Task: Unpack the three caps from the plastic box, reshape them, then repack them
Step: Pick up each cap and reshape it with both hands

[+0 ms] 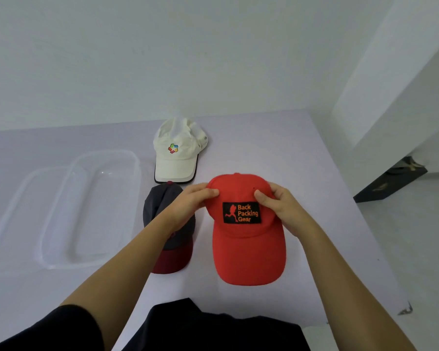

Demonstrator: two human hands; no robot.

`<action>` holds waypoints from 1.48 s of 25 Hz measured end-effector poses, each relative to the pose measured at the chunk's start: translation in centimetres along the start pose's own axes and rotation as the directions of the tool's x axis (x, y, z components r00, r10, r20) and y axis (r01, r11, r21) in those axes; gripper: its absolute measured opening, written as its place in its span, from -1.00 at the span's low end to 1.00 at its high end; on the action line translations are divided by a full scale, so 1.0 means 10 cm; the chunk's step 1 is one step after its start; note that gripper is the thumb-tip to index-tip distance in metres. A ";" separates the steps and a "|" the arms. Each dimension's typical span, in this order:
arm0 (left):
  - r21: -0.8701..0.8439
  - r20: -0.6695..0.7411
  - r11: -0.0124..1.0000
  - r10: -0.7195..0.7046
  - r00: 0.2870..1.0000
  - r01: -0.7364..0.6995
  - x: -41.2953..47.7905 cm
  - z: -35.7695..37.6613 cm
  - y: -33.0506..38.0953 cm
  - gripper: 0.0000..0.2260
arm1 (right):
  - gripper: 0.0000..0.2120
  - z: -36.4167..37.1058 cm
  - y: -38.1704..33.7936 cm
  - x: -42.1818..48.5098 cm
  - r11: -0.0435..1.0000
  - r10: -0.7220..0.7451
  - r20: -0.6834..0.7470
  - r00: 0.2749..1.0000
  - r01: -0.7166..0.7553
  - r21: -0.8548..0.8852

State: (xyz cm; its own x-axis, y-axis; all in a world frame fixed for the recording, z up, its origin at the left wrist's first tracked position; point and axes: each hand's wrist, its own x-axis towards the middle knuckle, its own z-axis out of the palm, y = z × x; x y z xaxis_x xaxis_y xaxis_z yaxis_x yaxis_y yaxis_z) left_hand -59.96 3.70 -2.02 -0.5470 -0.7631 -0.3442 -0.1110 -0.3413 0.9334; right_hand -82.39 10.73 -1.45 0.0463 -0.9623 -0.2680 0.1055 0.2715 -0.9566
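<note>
A red cap (pixel 249 249) with a black "Back Packing Gear" patch is in front of me, brim toward me. My left hand (pixel 188 206) grips the left side of its crown, thumb on top. My right hand (pixel 281 209) grips the right side the same way. A dark grey cap with a maroon brim (pixel 174 259) lies on the table to the left, partly hidden by my left forearm. A white cap with a coloured logo (pixel 176 153) lies farther back. The clear plastic box (pixel 134 173) stands empty at the left.
The box's clear lid (pixel 13 224) lies flat left of the box. The pale table (pixel 289 153) ends at a white wall behind and at an edge on the right, with a dark object (pixel 390 181) on the floor beyond.
</note>
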 end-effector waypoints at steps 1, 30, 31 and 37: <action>0.098 -0.017 0.995 0.004 1.000 -0.002 0.02 0.02 -0.01 -0.65 | -0.77 -0.01 0.06 0.04 0.998 0.024 -0.030 0.999 -0.026 -0.064; 0.889 -0.313 0.376 0.084 0.946 0.261 0.84 -0.48 0.42 -0.64 | -0.56 0.04 -0.16 1.09 0.623 -0.006 -0.045 0.999 -0.031 -0.782; 0.907 -0.294 0.335 0.071 0.953 0.255 0.91 -0.56 0.40 -0.65 | -0.57 0.14 -0.15 1.21 0.575 0.012 0.026 1.000 0.014 -0.818; 0.930 -0.333 0.142 -0.070 0.940 0.340 1.32 -1.08 0.07 -0.21 | -0.38 0.65 0.30 2.00 0.292 0.340 0.165 0.926 0.062 -0.954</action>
State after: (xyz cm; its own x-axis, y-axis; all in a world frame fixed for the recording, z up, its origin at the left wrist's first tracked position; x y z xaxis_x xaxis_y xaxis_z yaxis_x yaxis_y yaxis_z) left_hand -58.33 -12.51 -7.02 -0.2302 -0.8764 -0.4231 -0.9731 0.2024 0.1102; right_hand -74.69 -7.58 -8.88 0.2424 -0.7957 -0.5550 -0.9143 0.0039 -0.4050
